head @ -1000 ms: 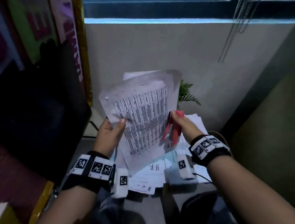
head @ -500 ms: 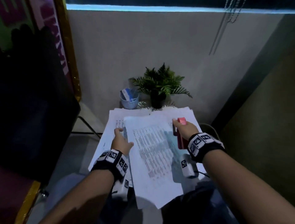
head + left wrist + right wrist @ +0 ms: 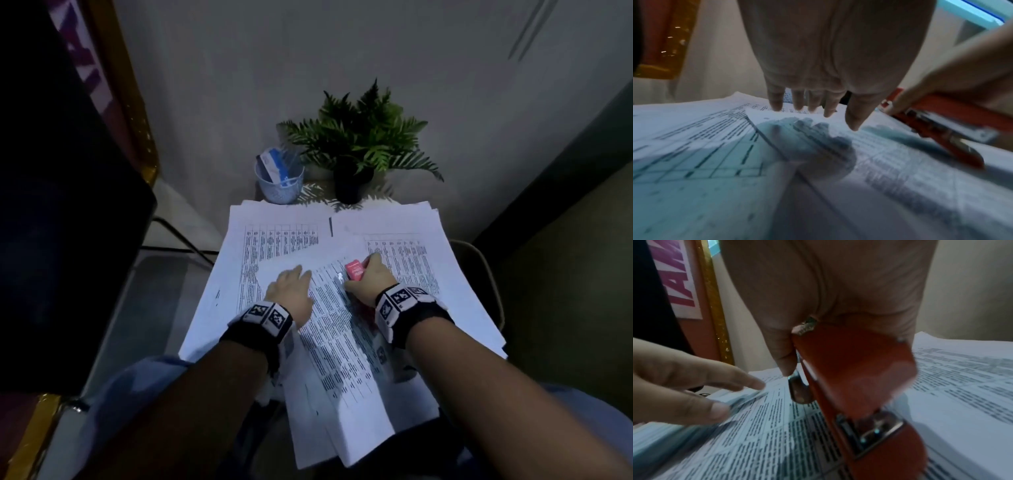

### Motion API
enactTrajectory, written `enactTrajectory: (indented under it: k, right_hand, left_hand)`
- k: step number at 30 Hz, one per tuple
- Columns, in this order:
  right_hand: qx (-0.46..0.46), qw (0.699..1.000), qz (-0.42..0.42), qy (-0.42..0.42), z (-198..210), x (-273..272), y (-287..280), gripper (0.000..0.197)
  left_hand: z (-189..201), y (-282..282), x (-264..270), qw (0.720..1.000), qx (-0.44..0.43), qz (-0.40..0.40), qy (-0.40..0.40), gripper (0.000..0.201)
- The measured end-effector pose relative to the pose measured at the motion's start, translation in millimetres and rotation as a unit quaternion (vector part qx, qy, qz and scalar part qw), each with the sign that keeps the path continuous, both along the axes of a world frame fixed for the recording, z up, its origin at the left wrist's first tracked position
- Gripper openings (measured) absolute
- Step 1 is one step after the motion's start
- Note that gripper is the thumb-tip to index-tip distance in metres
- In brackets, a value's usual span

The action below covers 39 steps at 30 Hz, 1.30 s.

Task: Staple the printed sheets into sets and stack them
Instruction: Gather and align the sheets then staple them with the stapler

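Note:
A set of printed sheets lies slanted across two white paper stacks, one on the left and one on the right. My left hand hovers flat over the set's upper left corner with fingers straight, tips close to the paper. My right hand grips a red stapler upright at the set's right edge. The stapler fills the right wrist view, with its metal nose down near the sheet. The stapler also appears beside the left fingers.
A potted fern and a pale blue mesh cup with cards stand behind the stacks against the grey wall. A dark panel looms on the left. The slanted set overhangs the near edge toward my lap.
The sheets were held up in the air by my left hand; now they lie on the stacks. My left hand has let go and flattened above them, and the stapler came down with my right hand.

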State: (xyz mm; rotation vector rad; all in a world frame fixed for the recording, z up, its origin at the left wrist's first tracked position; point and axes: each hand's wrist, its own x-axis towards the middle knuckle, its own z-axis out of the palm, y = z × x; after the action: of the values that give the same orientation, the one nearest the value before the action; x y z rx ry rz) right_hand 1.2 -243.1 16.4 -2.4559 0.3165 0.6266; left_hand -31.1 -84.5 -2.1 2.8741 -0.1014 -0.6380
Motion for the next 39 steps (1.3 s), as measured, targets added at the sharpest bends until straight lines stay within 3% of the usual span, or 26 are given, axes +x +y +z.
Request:
enactTrajectory:
  k: [8, 12, 27, 32, 39]
  right_hand:
    - [-0.123, 0.985, 0.119, -0.032, -16, 4, -2, 0.04]
    - [-0.136, 0.979, 0.14, -0.055, -28, -1, -2, 0.037]
    - [-0.155, 0.979, 0.122, -0.047, -34, 41, 12, 0.036]
    - [-0.151, 0.979, 0.12, -0.06, -35, 45, 15, 0.039]
    - [-0.157, 0.976, 0.123, -0.081, -36, 44, 17, 0.041]
  left_hand:
    - [-10, 3, 24, 0.999, 0.031, -0.025, 0.019, 0.074]
    - [-16, 4, 25, 0.998, 0.039, -0.034, -0.024, 0.079]
    - [-9, -6, 53, 0.993, 0.067, -0.067, 0.069, 0.093]
    - [-8, -9, 56, 0.988, 0.107, -0.101, 0.04, 0.094]
    - [-17, -7, 49, 0.991, 0.055, -0.119, 0.023, 0.093]
